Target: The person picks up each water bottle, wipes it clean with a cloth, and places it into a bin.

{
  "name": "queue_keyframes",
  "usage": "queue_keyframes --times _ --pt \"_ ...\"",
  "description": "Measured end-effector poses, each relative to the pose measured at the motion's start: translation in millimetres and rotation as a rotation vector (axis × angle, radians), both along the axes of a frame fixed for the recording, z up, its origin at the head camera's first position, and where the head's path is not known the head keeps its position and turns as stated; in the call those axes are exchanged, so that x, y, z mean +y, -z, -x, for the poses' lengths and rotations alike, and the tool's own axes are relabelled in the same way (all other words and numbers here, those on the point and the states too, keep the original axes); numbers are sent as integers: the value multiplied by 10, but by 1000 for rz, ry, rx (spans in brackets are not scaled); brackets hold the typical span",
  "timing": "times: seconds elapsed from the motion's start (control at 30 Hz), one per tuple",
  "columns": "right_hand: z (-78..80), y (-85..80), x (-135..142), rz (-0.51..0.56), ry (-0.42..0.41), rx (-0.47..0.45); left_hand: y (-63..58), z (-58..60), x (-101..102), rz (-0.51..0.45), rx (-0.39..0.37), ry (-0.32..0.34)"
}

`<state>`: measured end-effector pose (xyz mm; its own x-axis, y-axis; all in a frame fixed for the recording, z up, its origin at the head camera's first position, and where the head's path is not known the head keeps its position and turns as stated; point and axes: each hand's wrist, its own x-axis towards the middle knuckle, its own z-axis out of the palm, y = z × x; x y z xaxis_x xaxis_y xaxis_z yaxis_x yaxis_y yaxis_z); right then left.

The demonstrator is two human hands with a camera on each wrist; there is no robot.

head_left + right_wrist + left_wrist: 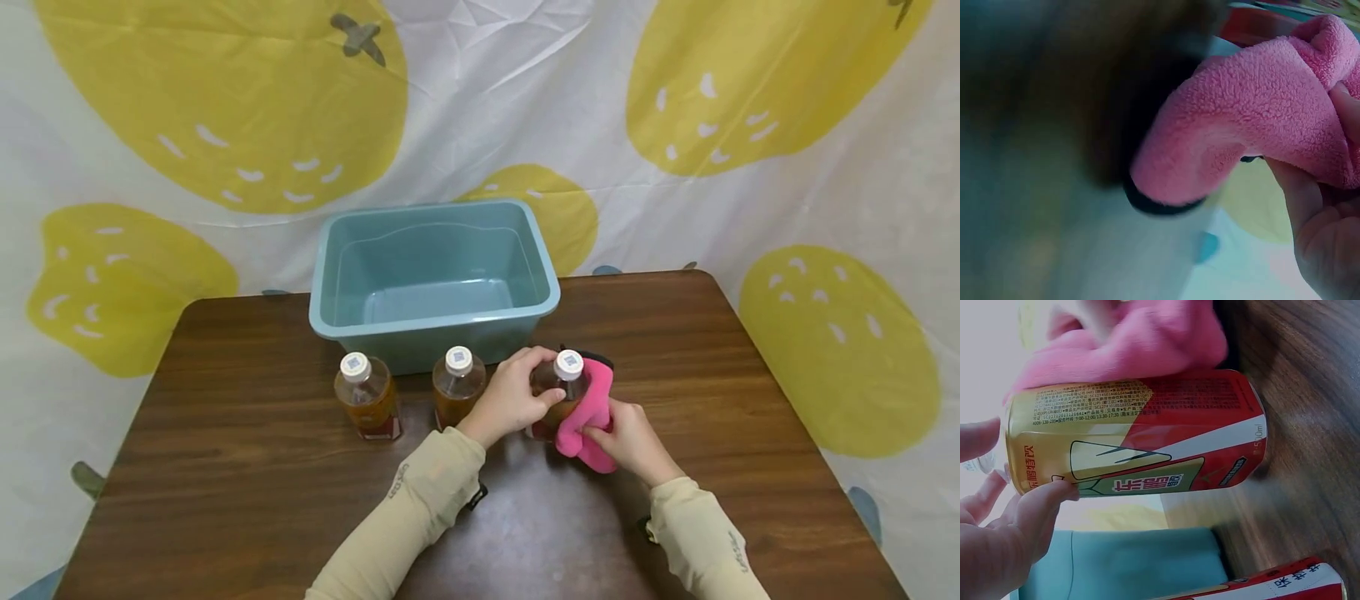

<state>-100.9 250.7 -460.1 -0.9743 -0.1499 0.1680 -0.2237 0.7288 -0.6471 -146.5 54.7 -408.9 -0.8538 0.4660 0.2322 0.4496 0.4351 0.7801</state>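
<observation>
My left hand [517,396] grips the rightmost drink bottle [1129,434] around its upper part. That bottle stands upright on the table, with a white cap and a gold, red and white label. A fuzzy pink cloth [1260,106] with a dark edge is pinched in my right hand [633,437]. In the head view the cloth lies against the right side of the bottle. Two similar bottles stand to the left, a middle bottle [453,392] just beside my left hand and a left bottle [369,404] farther off.
Behind the bottles, a blue-green plastic bin [435,321] stands at the back of the brown wooden table [247,467]. A white curtain [480,108] printed with yellow fruit hangs behind the table.
</observation>
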Motion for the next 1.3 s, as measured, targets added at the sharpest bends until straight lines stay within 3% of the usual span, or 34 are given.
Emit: queue_keyframes --times 0.13,0.27,0.37,0.57,0.7,0.83,0.97,1.3 --pt "26 186 -9 18 3 -41 6 -3 7 30 5 -4" --pt "48 258 -16 28 9 -35 4 2 12 21 7 -19" --pt "36 255 0 31 22 -29 9 -7 45 12 26 -36" --pt "3 223 29 45 43 -12 7 -47 154 120 104 -115" --pt "-14 195 44 71 45 -16 10 -40 162 141 116 -130" --pt "-54 111 91 118 52 -67 28 -43 145 112 75 -76" --pt "-92 -76 138 146 43 -65 36 -49 131 106 36 -40" --pt "-21 -513 142 85 -41 140 1 13 64 127 85 24"
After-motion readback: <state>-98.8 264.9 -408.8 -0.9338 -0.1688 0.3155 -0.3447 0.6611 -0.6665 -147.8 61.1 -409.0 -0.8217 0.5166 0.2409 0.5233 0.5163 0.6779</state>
